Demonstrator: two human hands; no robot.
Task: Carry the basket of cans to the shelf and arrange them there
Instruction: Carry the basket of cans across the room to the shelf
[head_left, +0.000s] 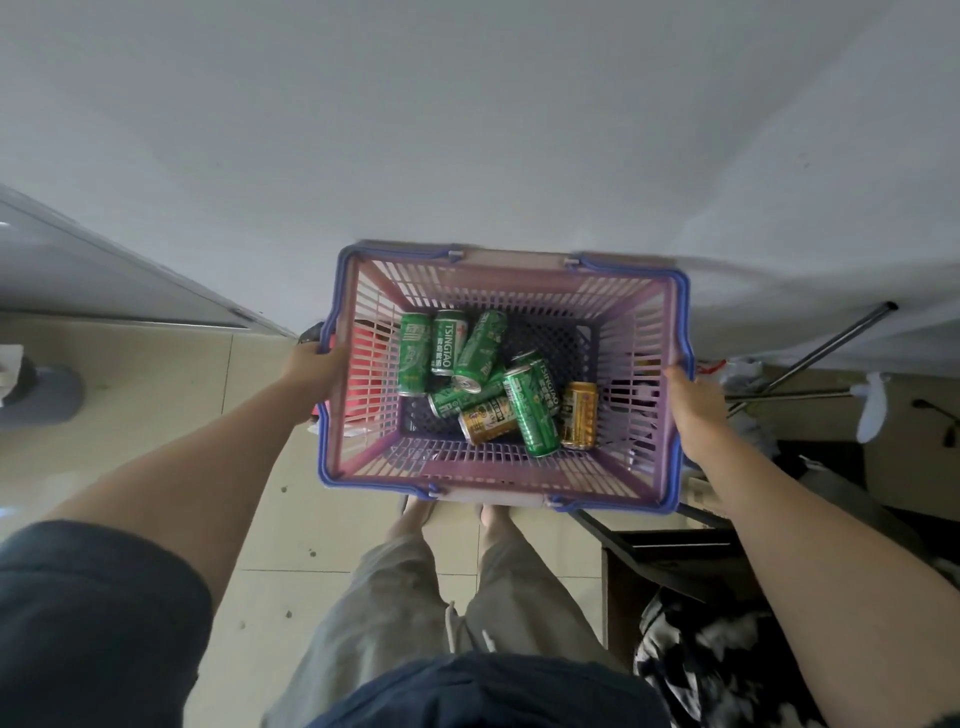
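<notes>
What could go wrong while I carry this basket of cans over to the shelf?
1. The cans lie loose and piled toward one half of the basket, so they may roll and shift the weight.
2. The left hand and right hand grip only the side rims; the handles are folded down, so a slip could tip it.
3. Metal rods and clutter on the floor to the right could trip the feet, which the basket partly hides.
</notes>
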